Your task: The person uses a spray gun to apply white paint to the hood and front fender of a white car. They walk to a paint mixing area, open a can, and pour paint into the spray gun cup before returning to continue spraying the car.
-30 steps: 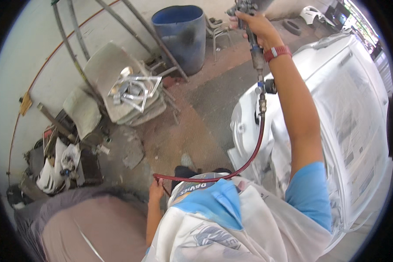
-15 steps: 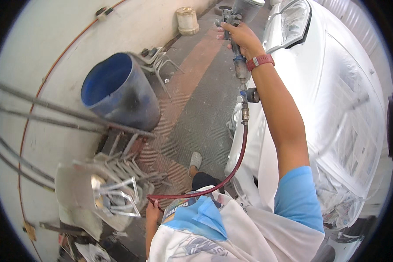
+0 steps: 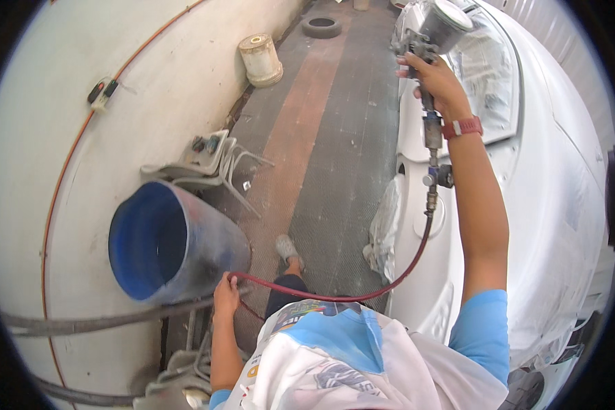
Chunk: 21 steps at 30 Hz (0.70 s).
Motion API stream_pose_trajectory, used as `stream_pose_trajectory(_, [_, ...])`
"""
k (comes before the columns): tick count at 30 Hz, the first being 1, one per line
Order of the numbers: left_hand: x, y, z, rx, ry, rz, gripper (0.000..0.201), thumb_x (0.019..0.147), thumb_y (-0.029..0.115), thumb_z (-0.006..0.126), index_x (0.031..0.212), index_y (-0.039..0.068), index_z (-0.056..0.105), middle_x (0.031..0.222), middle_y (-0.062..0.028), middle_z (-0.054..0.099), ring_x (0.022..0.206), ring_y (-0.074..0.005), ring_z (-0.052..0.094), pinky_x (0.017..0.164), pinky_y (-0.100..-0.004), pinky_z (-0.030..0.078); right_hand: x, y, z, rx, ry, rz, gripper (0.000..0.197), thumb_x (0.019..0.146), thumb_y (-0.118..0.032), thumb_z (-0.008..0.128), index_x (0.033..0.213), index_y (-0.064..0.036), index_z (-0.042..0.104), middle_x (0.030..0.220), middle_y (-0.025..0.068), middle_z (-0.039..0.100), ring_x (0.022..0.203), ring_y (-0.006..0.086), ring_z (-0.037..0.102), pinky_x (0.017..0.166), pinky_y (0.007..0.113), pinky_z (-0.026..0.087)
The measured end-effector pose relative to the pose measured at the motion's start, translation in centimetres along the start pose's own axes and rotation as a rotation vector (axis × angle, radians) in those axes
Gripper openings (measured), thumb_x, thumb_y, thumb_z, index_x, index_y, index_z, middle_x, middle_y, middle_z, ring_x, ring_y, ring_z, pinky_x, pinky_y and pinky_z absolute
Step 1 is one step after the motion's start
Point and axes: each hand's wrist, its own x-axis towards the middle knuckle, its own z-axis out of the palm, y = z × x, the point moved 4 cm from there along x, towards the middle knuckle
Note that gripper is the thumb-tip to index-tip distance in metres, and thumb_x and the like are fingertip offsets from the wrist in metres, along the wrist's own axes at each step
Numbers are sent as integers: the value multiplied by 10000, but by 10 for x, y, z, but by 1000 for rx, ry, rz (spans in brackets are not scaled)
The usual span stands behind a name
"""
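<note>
My right hand is raised and grips a metal spray gun with a silver cup on top, held beside the white car body. A red band sits on that wrist. A red air hose drops from the gun's handle, curves across my front and ends in my left hand, which is closed around it low at my side, next to the blue barrel. The car's windows are masked with paper and plastic film.
A worn blue barrel lies tilted by the left wall. Behind it stand a white plastic chair, a pale bucket and a tyre. Metal rods cross at lower left. A mesh-patterned floor strip runs between wall and car.
I have walked forward along the car: the barrel and chair slid down and back past me. The spray gun stays raised, my left hand keeps hold of the hose.
</note>
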Motion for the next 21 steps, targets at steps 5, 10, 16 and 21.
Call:
stream_pose_trajectory(5, [244, 59, -6, -86, -118, 113, 299, 1104, 246, 551, 1286, 19, 620, 1207, -273, 714, 1173, -488, 648, 971, -536, 505, 124, 26, 15, -7, 102, 23, 425, 1038, -308, 699, 1301, 20, 641, 1223, 108, 743, 1005, 170, 740, 506, 259, 497])
stream_pose_trajectory(10, [415, 119, 3, -19, -181, 198, 265, 1107, 239, 543, 1255, 37, 628, 1176, -266, 720, 1147, -488, 659, 957, -541, 509, 205, 39, -11, 3, 254, 62, 425, 1051, -296, 689, 1332, 20, 639, 1254, 129, 732, 1025, 188, 740, 493, 260, 500])
stream_pose_trajectory(16, [646, 174, 2, 6, -93, 268, 281, 1109, 236, 541, 1306, 61, 637, 1205, -258, 727, 1149, -480, 671, 953, -533, 517, 345, 83, -9, 36, 430, 98, 430, 1050, -296, 691, 1349, 5, 620, 1239, 136, 741, 1043, 202, 755, 491, 260, 493])
stream_pose_trajectory(21, [849, 247, 27, -227, -46, 306, 526, 1057, 121, 627, 1561, 75, 483, 1491, -285, 591, 1363, -451, 585, 1079, -495, 494, 489, 143, -16, 137, 561, 34, 437, 1041, -280, 695, 1363, 1, 601, 1202, 131, 735, 1013, 209, 756, 489, 277, 518])
